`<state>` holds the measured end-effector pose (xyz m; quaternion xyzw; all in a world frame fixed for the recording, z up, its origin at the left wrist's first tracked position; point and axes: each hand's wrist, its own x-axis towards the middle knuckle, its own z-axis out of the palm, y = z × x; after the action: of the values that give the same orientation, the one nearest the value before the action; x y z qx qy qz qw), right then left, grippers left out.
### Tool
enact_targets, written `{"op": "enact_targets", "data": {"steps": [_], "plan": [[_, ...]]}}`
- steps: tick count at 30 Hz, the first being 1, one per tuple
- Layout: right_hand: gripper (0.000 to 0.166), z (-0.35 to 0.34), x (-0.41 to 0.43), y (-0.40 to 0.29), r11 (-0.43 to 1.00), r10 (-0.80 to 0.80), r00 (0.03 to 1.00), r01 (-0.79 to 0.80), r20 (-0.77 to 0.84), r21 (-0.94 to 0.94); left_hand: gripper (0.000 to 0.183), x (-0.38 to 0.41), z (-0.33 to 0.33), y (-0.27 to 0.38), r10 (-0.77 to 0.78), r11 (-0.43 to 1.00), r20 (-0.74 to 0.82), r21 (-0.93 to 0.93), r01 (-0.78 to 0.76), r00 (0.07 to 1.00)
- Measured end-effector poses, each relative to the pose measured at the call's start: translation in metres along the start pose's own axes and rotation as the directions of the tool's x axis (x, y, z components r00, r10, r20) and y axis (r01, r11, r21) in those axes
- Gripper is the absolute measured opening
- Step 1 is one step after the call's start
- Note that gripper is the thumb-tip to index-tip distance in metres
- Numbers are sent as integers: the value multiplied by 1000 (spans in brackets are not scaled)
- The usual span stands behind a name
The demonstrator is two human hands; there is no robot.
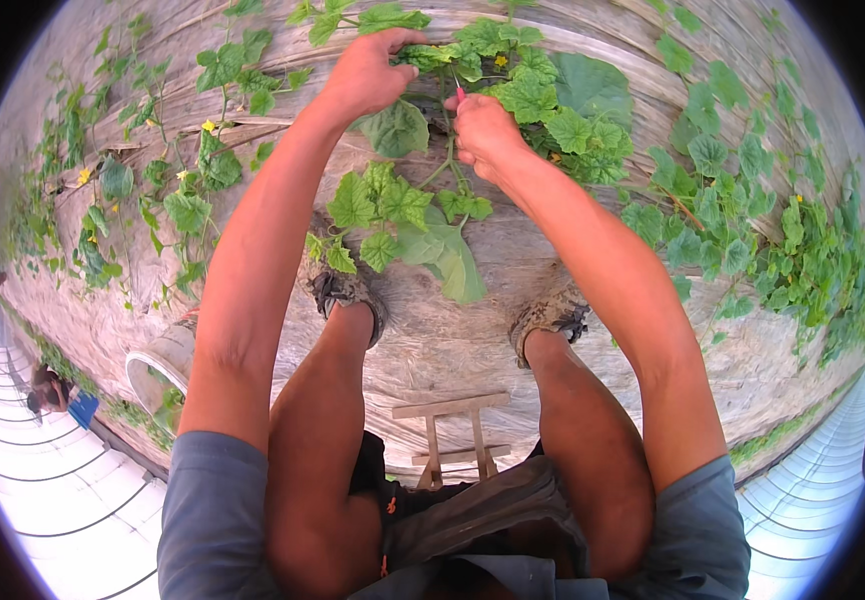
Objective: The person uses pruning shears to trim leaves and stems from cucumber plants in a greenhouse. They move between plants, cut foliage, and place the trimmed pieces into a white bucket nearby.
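Note:
At the top of the view, my left hand (372,75) has its thumb and fingers around a lobed green leaf (426,57) of a cucurbit vine. To its right, my right hand (486,133) grips a small tool with a pinkish-red handle (461,94). A thin, pale tip points up from the tool beside the green vine stem (450,150); most of the handle is hidden in my fist. Below my hands, the same plant spreads bright leaves (384,201) and a broad, drooping leaf (444,255). A yellow flower (501,61) shows among the leaves on the right.
Pale, wrinkled sheeting (440,345) covers the ground between my shoes. A wooden stool (451,407) is beneath me. A whitish bucket (155,364) with greenery inside lies tipped on the left. More vines (710,180) grow on both sides. Another person (50,391) is at the far left.

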<state>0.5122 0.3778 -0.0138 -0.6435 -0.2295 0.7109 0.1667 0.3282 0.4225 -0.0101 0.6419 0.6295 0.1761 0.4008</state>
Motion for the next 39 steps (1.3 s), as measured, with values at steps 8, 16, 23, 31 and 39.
{"op": "enact_targets", "data": {"steps": [8,16,23,31,39], "plan": [[29,-21,-19,9,996,87,993,-84,80,-35,45,-9,-8,-1,-55,988,-4,-143,54,998],[28,-34,-22,2,969,244,960,-247,141,7,46,-10,-11,3,-97,965,68,-239,110,993],[25,-29,-15,-2,911,394,907,-406,149,68,44,-12,-7,8,9,978,-26,-207,-15,1000],[23,-27,-14,10,940,309,943,-322,122,110,43,-23,-5,11,27,983,-33,-179,-33,999],[26,-28,-41,6,984,167,976,-174,138,41,28,-32,-6,7,-82,989,120,-111,95,989]]}}
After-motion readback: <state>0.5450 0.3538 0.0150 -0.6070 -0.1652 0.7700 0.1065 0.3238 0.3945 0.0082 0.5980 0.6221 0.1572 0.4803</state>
